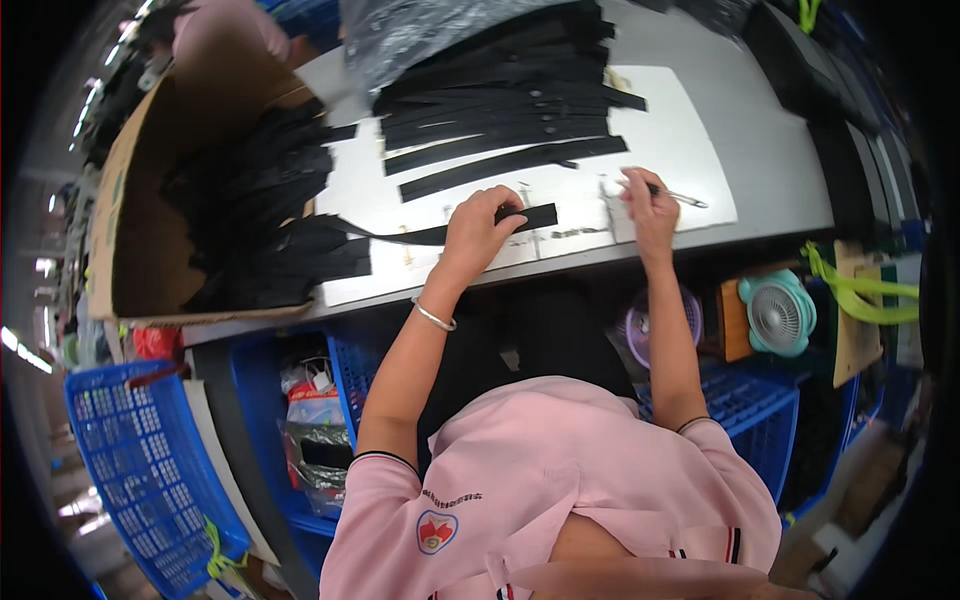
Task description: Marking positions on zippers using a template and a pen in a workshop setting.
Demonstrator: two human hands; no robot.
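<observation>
My left hand (477, 230) pinches a black fabric strip (400, 238) between thumb and fingers. The strip's free end points right over a white board (690, 130) with dark marks on it. Leftward, the strip trails back to a heap of black strips (255, 170) spilling from a cardboard box (132, 200). To the right, my right hand (652, 218) is closed around a slim silver pen (688, 200), its tip pointing right and apart from the strip. Beyond both hands lies a layered stack of flat black strips (490, 100).
Clear plastic sheeting (400, 40) covers part of the stack's far side. Below the table edge stand a blue crate (150, 470) at left and another blue basket (755, 410) at right. A small teal fan (780, 312) sits right of my right forearm.
</observation>
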